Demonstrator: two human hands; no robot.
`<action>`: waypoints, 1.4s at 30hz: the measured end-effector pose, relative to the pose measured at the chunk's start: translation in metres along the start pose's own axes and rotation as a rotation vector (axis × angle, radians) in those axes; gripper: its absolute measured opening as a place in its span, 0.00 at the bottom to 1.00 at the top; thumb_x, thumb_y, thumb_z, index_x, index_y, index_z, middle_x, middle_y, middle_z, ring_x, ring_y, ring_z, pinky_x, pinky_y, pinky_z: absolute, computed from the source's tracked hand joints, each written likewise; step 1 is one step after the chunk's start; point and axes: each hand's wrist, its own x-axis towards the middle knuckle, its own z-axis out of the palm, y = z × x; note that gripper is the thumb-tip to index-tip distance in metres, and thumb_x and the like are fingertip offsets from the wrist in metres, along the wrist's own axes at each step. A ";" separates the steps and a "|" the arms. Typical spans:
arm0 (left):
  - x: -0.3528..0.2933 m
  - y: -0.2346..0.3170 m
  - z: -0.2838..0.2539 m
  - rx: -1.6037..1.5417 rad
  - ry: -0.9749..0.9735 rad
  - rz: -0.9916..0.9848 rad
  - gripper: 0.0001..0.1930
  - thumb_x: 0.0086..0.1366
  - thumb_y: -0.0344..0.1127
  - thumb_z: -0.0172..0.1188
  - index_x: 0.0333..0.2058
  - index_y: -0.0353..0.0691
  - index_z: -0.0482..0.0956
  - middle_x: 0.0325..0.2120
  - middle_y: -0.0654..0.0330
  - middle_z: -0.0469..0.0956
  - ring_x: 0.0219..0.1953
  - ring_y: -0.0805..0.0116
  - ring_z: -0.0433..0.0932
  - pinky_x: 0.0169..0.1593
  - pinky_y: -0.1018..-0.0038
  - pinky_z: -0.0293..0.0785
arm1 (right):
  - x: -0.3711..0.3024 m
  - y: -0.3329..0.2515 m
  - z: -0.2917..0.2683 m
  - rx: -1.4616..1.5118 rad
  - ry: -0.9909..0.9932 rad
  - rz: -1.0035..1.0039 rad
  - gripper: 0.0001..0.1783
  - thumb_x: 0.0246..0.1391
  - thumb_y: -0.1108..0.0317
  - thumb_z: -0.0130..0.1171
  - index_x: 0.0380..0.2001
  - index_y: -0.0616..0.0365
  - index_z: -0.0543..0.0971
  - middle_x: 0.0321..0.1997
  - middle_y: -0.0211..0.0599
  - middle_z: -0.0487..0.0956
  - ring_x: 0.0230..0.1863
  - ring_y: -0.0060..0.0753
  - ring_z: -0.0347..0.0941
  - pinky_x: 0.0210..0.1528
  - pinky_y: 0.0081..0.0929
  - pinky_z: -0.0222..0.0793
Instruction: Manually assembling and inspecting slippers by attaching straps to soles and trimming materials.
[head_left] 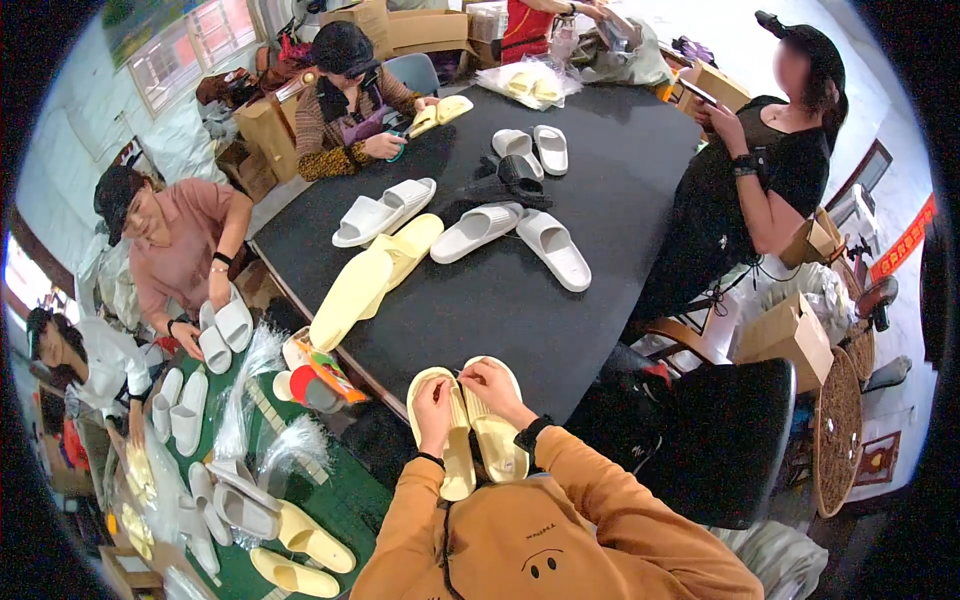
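Note:
A pair of pale yellow slide slippers lies side by side at the near edge of the dark table, close to my body. My left hand rests over the left slipper, fingers bent in a pinch. Over the right slipper, my right hand is likewise pinched, its fingertips close to the left ones. What sits between the fingertips is too small to make out. Farther up the table lies another yellow pair, one slipper overlapping the other. Near it are grey slippers.
The dark table stretches ahead. On the left, a green table bears more slippers and bundles of clear plastic strands. A person across the table holds scissors and a yellow slipper. Other people are at left and right. A black chair stands right.

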 end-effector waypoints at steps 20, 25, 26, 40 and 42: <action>-0.002 -0.009 0.000 -0.083 -0.046 -0.132 0.06 0.62 0.28 0.57 0.35 0.31 0.78 0.32 0.57 0.77 0.34 0.69 0.75 0.40 0.76 0.72 | -0.003 0.002 0.007 -0.140 0.091 -0.184 0.02 0.47 0.74 0.59 0.27 0.60 0.78 0.28 0.41 0.73 0.30 0.44 0.73 0.32 0.34 0.70; 0.000 -0.005 -0.001 0.017 -0.006 -0.007 0.07 0.62 0.28 0.56 0.35 0.32 0.79 0.33 0.54 0.80 0.37 0.64 0.78 0.44 0.72 0.72 | -0.005 0.005 0.008 -0.152 0.069 -0.166 0.03 0.48 0.73 0.59 0.27 0.60 0.78 0.30 0.42 0.75 0.32 0.45 0.73 0.33 0.36 0.70; 0.001 -0.007 0.001 0.009 -0.014 -0.013 0.07 0.62 0.28 0.55 0.35 0.31 0.79 0.33 0.55 0.80 0.37 0.64 0.78 0.44 0.72 0.72 | -0.004 0.006 0.007 -0.159 0.066 -0.182 0.03 0.48 0.73 0.59 0.27 0.60 0.78 0.31 0.43 0.75 0.32 0.45 0.73 0.33 0.36 0.70; 0.001 -0.016 0.002 -0.069 -0.043 -0.098 0.07 0.64 0.28 0.54 0.36 0.30 0.79 0.33 0.57 0.79 0.36 0.67 0.76 0.43 0.74 0.72 | -0.005 0.000 0.004 -0.139 0.022 -0.129 0.05 0.51 0.70 0.58 0.31 0.60 0.78 0.35 0.41 0.74 0.35 0.43 0.74 0.37 0.35 0.71; 0.001 -0.015 0.002 -0.023 -0.063 -0.066 0.08 0.64 0.28 0.54 0.37 0.31 0.80 0.35 0.57 0.80 0.38 0.67 0.77 0.45 0.73 0.72 | -0.006 -0.002 0.003 -0.156 -0.002 -0.111 0.05 0.51 0.69 0.58 0.31 0.59 0.78 0.35 0.40 0.74 0.35 0.43 0.74 0.38 0.35 0.71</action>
